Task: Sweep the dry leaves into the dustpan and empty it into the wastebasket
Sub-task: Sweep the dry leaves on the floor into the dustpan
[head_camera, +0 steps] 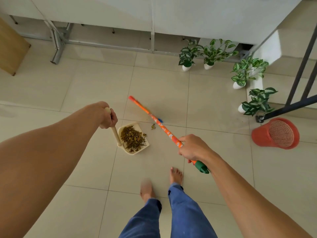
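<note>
A cream dustpan [143,146] rests on the tiled floor, heaped with dry brown leaves [133,138]. My left hand [107,117] is closed around the top of its upright cream handle [116,135]. My right hand [193,148] grips the orange flowered broom [164,130] near its green end cap. The broom head is blurred on the floor beyond the pan. One stray leaf [153,126] lies just right of the dustpan, beside the broomstick. The red mesh wastebasket [276,133] stands at the right, its mouth tilted toward me.
Several potted green plants [212,54] line the far right wall and a step. A dark metal railing [298,79] rises at the right. A grey metal frame [56,45] runs along the back. A wooden board [12,47] is far left. My bare feet [175,175] stand below the pan.
</note>
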Demonstrator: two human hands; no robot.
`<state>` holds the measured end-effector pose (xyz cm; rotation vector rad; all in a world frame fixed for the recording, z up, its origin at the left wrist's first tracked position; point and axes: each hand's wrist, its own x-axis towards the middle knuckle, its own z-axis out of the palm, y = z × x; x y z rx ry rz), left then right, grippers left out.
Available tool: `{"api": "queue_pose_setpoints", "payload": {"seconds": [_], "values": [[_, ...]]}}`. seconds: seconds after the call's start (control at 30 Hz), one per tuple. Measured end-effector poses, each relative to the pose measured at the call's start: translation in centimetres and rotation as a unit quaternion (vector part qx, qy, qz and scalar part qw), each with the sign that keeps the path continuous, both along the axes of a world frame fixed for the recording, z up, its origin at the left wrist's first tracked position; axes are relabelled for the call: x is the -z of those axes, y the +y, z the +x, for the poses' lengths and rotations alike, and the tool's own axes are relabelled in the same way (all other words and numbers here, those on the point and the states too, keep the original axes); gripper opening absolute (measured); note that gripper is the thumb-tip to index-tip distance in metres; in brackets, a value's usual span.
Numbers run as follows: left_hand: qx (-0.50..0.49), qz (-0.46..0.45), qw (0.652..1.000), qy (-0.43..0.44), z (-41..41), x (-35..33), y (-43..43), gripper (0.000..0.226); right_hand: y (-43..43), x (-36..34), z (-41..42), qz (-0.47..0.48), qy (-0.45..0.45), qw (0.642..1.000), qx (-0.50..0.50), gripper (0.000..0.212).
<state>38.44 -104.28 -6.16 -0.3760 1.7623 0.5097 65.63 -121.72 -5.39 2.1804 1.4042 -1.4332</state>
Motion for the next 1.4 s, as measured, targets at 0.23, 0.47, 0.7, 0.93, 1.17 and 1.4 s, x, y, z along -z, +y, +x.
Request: {"api": "queue_pose_setpoints", "payload": {"seconds": [0.23,0.47,0.7,0.93,1.17,1.4], "values": [[0.011,-0.004,1.000,-0.001,1.1,0.6,-0.8,0.006,-0.1,1.4,-1.1,0.006,-0.050,0.999,0.005,0.019],[0.024,0.003,1.000,0.010,0.8,0.3,-1.2,0.009,-1.3,-0.5,1.6,-0.037,0.030,0.999,0.027,0.042],[0.018,-0.002,1.000,-0.002,0.2,0.6,-2.3,0.004,-2.2,-1.5,1.1,0.001,-0.012,1.000,-0.016,0.035],[0.016,0.006,1.000,0.000,0.9,0.9,-3.2,0.004,-3.2,-0.2,0.2,-0.043,0.066,0.996,0.031,0.039],[-0.001,-0.005,1.000,0.007,0.5,1.0,-3.9,0.006,-4.3,-2.1,0.8,-0.015,0.088,0.995,0.047,0.055],[-0.011,-0.031,0.999,0.027,0.9,5.7,-4.1,0.007,-4.4,-0.7,-2.1,-0.040,0.091,0.995,0.019,0.034]]}}
